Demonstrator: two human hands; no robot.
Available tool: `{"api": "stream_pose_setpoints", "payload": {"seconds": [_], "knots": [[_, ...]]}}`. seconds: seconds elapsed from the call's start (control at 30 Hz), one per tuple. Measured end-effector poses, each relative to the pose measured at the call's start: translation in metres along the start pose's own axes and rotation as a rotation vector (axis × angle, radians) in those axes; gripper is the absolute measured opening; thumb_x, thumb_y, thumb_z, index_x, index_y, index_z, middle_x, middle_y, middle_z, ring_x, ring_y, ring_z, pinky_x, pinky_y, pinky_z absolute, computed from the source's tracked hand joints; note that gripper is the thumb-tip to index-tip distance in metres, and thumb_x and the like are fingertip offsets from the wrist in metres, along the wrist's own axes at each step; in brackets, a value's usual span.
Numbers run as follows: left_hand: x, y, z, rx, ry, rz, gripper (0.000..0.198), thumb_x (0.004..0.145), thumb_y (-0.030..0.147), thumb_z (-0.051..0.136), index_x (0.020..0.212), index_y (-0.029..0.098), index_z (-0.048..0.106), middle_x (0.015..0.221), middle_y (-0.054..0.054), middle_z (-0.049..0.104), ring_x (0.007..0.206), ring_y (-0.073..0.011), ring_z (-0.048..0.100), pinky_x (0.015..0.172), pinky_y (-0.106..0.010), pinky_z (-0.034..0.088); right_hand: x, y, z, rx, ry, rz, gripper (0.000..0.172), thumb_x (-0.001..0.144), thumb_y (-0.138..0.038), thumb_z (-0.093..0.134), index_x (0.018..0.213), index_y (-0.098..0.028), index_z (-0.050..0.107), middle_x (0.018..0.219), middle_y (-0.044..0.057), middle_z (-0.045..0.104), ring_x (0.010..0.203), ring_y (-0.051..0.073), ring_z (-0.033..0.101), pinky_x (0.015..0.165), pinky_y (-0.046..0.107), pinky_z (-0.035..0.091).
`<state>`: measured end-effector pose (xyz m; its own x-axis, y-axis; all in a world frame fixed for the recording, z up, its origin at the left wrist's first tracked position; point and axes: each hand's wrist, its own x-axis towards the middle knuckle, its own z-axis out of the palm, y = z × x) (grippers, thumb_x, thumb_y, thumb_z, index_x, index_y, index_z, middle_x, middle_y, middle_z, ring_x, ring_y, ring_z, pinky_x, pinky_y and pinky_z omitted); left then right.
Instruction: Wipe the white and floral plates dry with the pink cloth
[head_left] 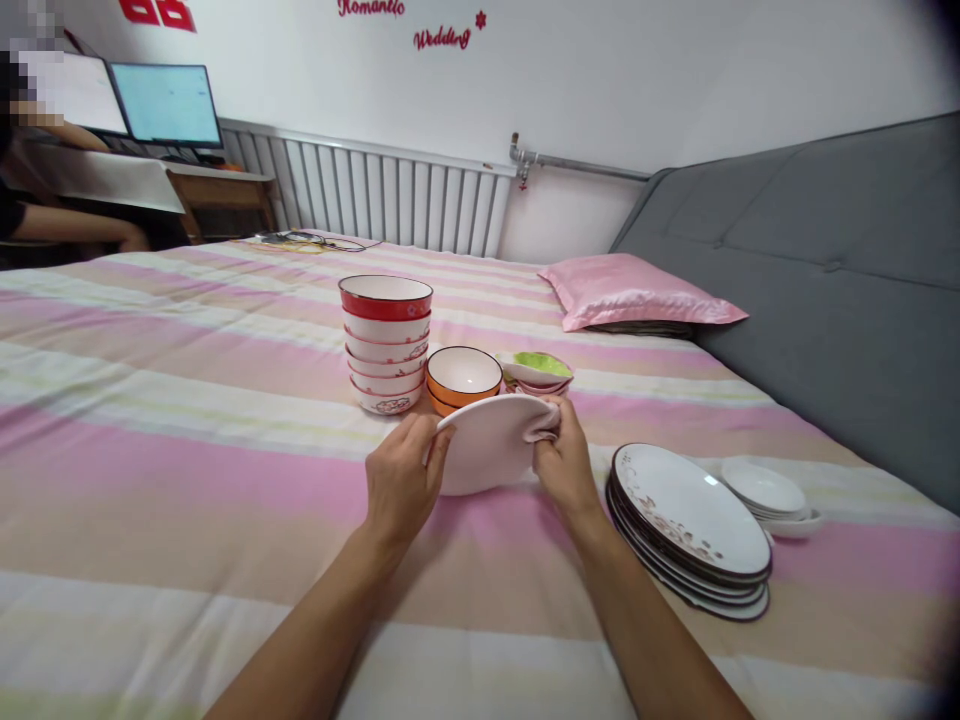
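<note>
Between my two hands I hold a pale, curved plate (487, 450), tilted up on edge over the bed. My left hand (405, 470) pinches its left rim with the thumb on the near side. Its right end, which has a curled, notched shape, is gripped by my right hand (559, 455). Just beyond the plate sit stacked orange bowls (463, 375), partly hidden by it. A tall stack of red and white bowls (386, 345) stands to their left. Leaf-shaped green and pink dishes (541, 368) lie behind my right hand.
Right of my right arm is a stack of dark-rimmed plates (690, 510), with small white dishes (765, 490) beside it. A pink pillow (637, 290) lies by the grey headboard (825, 230). Cables (307, 240) rest at the bed's far edge. A person sits by monitors (165, 105) at far left.
</note>
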<state>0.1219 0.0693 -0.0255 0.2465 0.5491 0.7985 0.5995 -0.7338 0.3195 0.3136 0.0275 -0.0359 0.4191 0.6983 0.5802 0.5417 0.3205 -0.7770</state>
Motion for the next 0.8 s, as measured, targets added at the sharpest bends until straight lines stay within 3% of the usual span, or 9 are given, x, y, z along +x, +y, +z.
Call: {"api": "stream_pose_setpoints", "payload": {"seconds": [0.17,0.27,0.47,0.63,0.8], "knots": [[0.001,-0.001,0.0,-0.07,-0.044,0.086,0.02,0.092,0.026,0.045,0.103,0.019,0.059,0.08,-0.003,0.066,0.071,-0.013,0.059,0.063,-0.022,0.041,-0.002,0.003,0.004,-0.016,0.01,-0.026,0.045,0.062,-0.006,0.039,0.104,-0.018,0.052,0.092,0.004,0.062,0.085,0.019,0.056,0.072,0.029,0.045],[0.001,0.001,-0.002,-0.11,-0.065,0.126,0.02,0.092,0.025,0.045,0.103,0.018,0.06,0.079,-0.004,0.066,0.072,-0.0134,0.059,0.064,-0.022,0.043,-0.001,-0.008,0.0,-0.054,0.004,-0.059,0.045,0.061,-0.004,0.039,0.102,-0.018,0.052,0.099,0.005,0.06,0.092,0.02,0.055,0.08,0.032,0.044],[0.0,0.007,-0.004,-0.129,-0.075,0.184,0.019,0.09,0.022,0.048,0.103,0.018,0.061,0.077,-0.003,0.065,0.07,-0.0133,0.058,0.063,-0.022,0.042,-0.003,-0.033,-0.005,-0.279,-0.008,-0.299,0.048,0.06,0.001,0.037,0.101,-0.02,0.053,0.099,0.006,0.058,0.097,0.022,0.051,0.085,0.036,0.04],[-0.001,0.01,-0.004,-0.131,-0.074,0.223,0.019,0.089,0.02,0.049,0.103,0.018,0.061,0.079,-0.004,0.066,0.07,-0.0133,0.058,0.062,-0.022,0.042,-0.01,-0.048,-0.002,-0.493,0.021,-0.431,0.037,0.076,-0.001,0.042,0.103,-0.021,0.057,0.101,0.006,0.062,0.097,0.021,0.051,0.085,0.036,0.038],[-0.002,0.014,-0.005,-0.128,-0.074,0.267,0.02,0.089,0.017,0.048,0.104,0.018,0.06,0.079,-0.003,0.066,0.072,-0.0131,0.058,0.063,-0.021,0.043,-0.021,-0.063,0.007,-0.664,0.018,-0.549,0.026,0.088,-0.014,0.049,0.11,-0.024,0.06,0.107,0.006,0.062,0.102,0.021,0.05,0.093,0.04,0.033]]}}
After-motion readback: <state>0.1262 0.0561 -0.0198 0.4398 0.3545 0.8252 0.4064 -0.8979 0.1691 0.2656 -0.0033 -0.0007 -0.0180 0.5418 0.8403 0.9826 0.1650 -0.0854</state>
